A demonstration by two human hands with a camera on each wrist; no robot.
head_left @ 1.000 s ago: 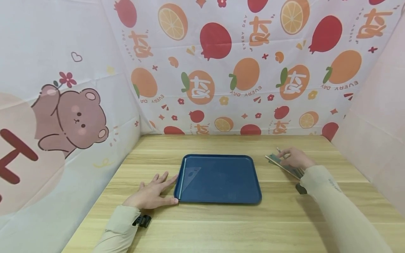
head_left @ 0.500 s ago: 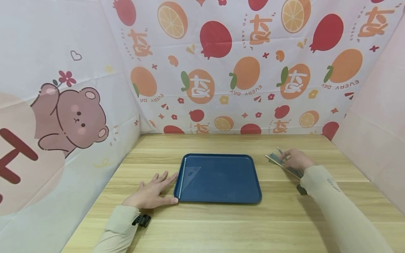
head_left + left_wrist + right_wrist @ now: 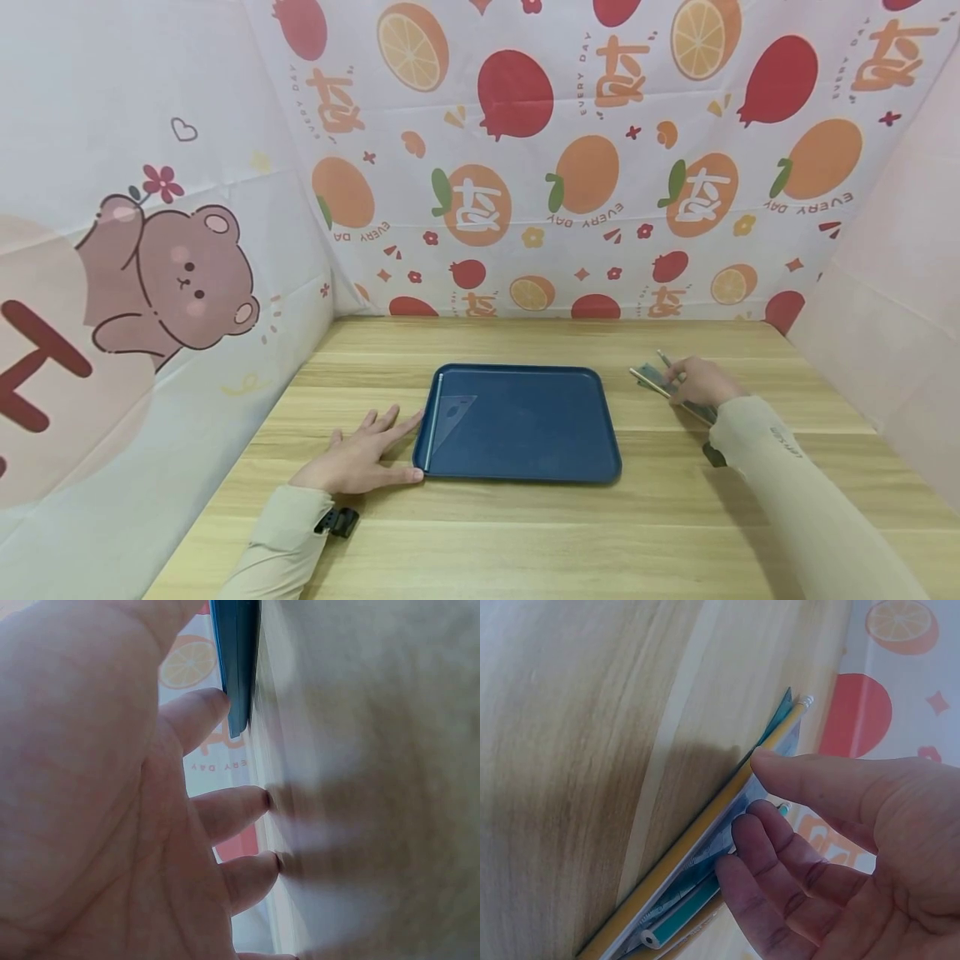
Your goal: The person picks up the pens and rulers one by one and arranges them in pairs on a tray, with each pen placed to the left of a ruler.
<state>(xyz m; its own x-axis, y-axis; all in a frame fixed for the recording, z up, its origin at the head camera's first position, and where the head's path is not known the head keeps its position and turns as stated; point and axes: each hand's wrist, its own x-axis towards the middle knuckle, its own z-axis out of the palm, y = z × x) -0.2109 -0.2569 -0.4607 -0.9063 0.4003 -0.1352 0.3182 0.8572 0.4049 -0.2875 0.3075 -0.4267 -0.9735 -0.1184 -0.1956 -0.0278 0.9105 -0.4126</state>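
White cloth printed with a brown bear [image 3: 187, 283] closes off the left side, beside a pale wood-grained tabletop [image 3: 495, 546]. On it the left hand [image 3: 356, 458] lies with fingers spread, clasping nothing, its thumb and forefinger touching the near left corner and side of a dark blue rectangular tray [image 3: 547, 442], probably to steady it. Along the tray's left wall runs a slim pale-green pencil [image 3: 434, 425], likely kept from rolling by the raised rim; a clear triangular set square [image 3: 453, 417] lies flat just right of it. Behind hangs a white cloth printed with oranges and red fruit [image 3: 408, 237], meeting the table's far edge. Right of the tray and apart from it, the right hand [image 3: 705, 385] bends over a small pile: its thumb touches a yellow pencil [image 3: 692, 827], its fingertips reach a green pencil [image 3: 682, 913], with flat teal see-through pieces [image 3: 696, 868] between. Lying lengthwise together, these perhaps suit one hand's span; whether it has truly grasped any, I cannot tell. Plain pinkish cloth [image 3: 885, 317] forms the right wall
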